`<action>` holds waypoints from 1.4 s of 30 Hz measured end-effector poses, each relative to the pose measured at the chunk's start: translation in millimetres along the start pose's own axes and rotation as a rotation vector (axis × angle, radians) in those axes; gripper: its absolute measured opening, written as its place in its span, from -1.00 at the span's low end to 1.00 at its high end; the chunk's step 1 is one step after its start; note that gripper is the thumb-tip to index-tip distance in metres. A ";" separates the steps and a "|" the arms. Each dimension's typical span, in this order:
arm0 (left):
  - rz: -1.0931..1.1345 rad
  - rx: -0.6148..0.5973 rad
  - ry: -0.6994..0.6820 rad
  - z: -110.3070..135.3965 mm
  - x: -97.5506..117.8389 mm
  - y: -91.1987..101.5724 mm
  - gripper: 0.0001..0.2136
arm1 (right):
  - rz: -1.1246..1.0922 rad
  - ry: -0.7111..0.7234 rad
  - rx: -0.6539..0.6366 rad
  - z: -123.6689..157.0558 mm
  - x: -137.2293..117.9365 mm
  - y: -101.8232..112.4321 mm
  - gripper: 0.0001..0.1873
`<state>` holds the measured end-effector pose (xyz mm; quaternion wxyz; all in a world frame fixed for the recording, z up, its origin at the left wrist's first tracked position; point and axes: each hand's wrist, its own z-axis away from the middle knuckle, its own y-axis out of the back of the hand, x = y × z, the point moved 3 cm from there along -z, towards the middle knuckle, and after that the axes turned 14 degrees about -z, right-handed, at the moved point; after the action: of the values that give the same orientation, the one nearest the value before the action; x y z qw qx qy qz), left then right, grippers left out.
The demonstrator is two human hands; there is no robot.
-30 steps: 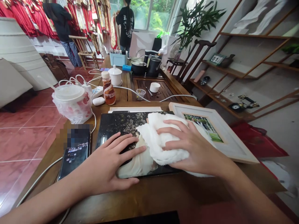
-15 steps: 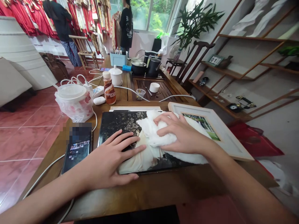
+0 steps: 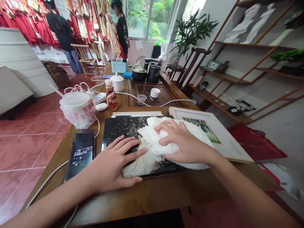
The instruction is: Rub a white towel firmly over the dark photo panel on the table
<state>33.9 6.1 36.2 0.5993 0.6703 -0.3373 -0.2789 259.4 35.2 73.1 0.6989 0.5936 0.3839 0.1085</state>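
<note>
A glossy black panel (image 3: 118, 128) with a gold-speckled pattern lies on the wooden table. My left hand (image 3: 116, 166) rests flat with fingers spread over the panel's left front part. Its fingertips touch a cream-coloured cloth (image 3: 140, 164), whose wet-looking folds run along the front edge. My right hand (image 3: 180, 141) has its curled fingers sunk into a bunched white fluffy cloth (image 3: 152, 134) on the panel. More of that white material spreads out to the right under the hand. The fingertips are partly buried in it.
A framed picture (image 3: 213, 133) lies at the right, beside the panel. Left are a phone (image 3: 80, 155) on a cable, a bagged white tub (image 3: 77, 110) and a brown-labelled bottle (image 3: 111, 96). Behind stand a white cup (image 3: 155, 92) and dark pots (image 3: 154, 72). Two people stand by hanging garments.
The view has shifted slightly. My right hand still presses into the white cloth, and its fingers have moved little. My left hand stays spread in the same place on the panel.
</note>
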 end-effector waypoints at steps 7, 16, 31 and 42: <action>-0.019 -0.006 -0.026 1.2 -1.0 -2.2 -0.34 | -0.002 -0.006 -0.057 1.9 -3.5 -1.7 -0.92; -0.002 -0.001 -0.045 -0.4 -0.6 -0.8 -0.33 | 0.001 -0.038 0.005 -23.0 13.8 3.7 -0.86; -0.005 -0.015 -0.046 -2.4 -2.7 -2.4 -0.31 | 0.017 0.041 0.172 -41.0 32.8 4.0 -0.76; -0.023 -0.027 -0.036 -7.3 -7.1 -7.7 -0.29 | 0.072 0.103 0.325 -12.9 33.0 9.5 -0.37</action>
<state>36.2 16.6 29.3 0.5988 0.6608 -0.3365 -0.3025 276.2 67.4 68.2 0.5687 0.7060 0.4102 0.1000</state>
